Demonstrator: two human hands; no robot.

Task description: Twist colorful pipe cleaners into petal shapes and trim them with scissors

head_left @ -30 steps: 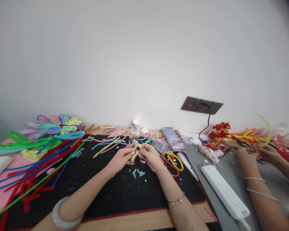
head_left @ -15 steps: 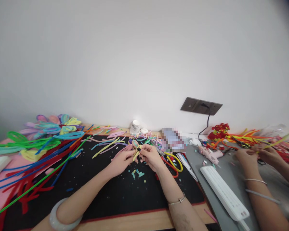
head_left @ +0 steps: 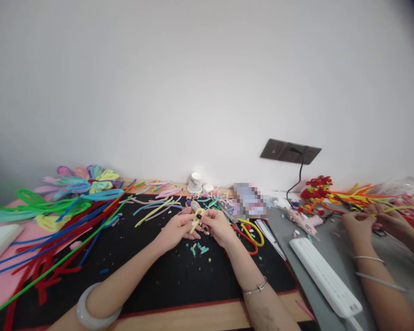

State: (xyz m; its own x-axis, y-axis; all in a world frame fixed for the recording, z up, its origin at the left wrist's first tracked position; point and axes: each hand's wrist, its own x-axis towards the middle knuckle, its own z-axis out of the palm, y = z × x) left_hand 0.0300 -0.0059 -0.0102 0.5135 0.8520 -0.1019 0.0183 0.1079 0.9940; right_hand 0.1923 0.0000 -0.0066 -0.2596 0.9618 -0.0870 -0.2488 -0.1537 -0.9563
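Observation:
Over the black mat (head_left: 152, 276), a yellow pipe cleaner (head_left: 195, 225) is bent into a small loop between my hands. My left hand (head_left: 177, 231) pinches it from the left, and my right hand (head_left: 218, 226) grips it from the right, a dark-nailed finger lying across the loop. Behind my fingers shows a small multicoloured pipe-cleaner piece (head_left: 194, 205); whether it is joined to the yellow loop I cannot tell. Small teal clippings (head_left: 202, 249) lie on the mat just below my hands.
Pipe cleaners (head_left: 79, 216) and a pipe-cleaner flower (head_left: 86, 179) lie at left. A paper cup (head_left: 195, 183) stands by the wall. To the right are a phone (head_left: 250, 201), a pink glue gun (head_left: 305, 221), a white power strip (head_left: 326, 276) and another person's hands (head_left: 369, 223).
The yellow pipe cleaner has turned in my fingers and now shows as an open loop. My hands stay close together. The whole view has shifted slightly.

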